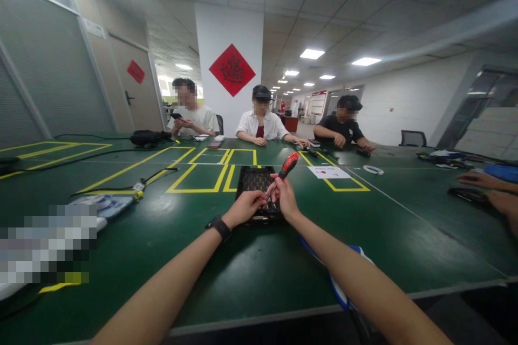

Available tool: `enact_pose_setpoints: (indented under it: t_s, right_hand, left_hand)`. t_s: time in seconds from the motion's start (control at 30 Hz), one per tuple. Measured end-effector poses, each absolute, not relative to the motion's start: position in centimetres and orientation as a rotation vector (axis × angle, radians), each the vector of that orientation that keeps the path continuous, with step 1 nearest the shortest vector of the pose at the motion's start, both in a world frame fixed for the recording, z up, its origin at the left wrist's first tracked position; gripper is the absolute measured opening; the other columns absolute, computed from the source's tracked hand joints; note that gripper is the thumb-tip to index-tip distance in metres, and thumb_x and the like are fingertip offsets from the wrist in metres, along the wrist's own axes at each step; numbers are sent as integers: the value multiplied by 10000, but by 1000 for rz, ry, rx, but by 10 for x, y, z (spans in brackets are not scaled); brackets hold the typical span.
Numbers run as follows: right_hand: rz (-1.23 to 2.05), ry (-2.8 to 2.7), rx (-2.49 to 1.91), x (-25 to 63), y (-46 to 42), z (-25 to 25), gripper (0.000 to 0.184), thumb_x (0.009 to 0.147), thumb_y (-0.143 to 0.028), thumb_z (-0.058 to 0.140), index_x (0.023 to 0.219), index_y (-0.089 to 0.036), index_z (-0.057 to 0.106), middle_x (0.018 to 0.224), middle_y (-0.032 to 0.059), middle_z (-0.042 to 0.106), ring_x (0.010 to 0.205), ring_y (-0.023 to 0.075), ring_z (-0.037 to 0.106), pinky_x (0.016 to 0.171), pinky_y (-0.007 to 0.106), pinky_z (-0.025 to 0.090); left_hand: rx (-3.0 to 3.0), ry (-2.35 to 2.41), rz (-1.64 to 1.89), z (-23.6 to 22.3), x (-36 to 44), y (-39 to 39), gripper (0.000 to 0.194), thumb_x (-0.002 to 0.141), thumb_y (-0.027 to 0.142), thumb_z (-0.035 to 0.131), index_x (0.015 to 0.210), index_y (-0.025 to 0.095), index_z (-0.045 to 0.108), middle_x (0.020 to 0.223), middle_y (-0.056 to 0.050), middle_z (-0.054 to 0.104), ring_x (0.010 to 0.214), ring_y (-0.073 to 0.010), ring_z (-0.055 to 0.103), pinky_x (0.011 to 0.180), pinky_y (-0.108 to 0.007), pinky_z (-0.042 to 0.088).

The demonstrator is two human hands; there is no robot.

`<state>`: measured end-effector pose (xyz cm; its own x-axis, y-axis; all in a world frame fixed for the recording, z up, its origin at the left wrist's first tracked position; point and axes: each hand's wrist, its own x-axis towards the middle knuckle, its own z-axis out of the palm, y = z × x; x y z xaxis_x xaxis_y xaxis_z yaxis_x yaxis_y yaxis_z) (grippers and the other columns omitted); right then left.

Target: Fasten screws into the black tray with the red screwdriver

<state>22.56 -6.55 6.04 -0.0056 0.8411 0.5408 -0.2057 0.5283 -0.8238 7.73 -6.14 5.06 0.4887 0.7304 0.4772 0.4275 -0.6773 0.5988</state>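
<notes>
In the middle of the table, a black open-topped case [254, 178] lies in front of me, its inside a dark pattern too small to make out. My right hand [285, 200] is closed around the shaft of a screwdriver [290, 165] with a red and black handle. The handle slants up and to the right, and the shaft points down into the case. Beside the shaft's lower end, my left hand [247, 208] has its fingertips pinched together over the case. Whatever those fingertips hold is hidden. A dark band circles my left wrist.
Yellow tape outlines mark the green table [194, 259]. A printed sheet [329, 172] and a white ring of cable [373, 170] lie to the right. Cables and a black pouch [148, 137] lie to the left. Several people sit around the table; another person's hands [496, 194] show at right.
</notes>
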Motion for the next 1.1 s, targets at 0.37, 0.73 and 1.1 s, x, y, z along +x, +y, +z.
enact_pose_setpoints:
  t_s: [0.37,0.73,1.1]
  right_hand:
    - [881,-1362,-636,223,-70,61,298,836,-428,363,1000,-195,449,571,-41,553,361,55,381,371,170,301]
    - [847,-1377,-648,222,-72,61,302,840,-424,356,1014,-192,441,579,-47,545,359,51,375,370,167,304]
    - [926,-1396,-627,224,-69,62,322,839,-442,340,1019,-193,438,574,-41,558,362,59,394,375,168,320]
  left_hand:
    - [2273,957,1034,51,77,-65,211,731,328,554,769,128,609,645,-4,589,566,-99,488,542,-201,369]
    - [2250,955,1083,50,78,-64,229,722,351,572,788,132,584,645,11,571,559,-89,483,544,-198,380]
    - [2377,1015,1047,51,78,-65,180,778,292,492,734,138,575,642,-1,554,592,-109,472,579,-216,362]
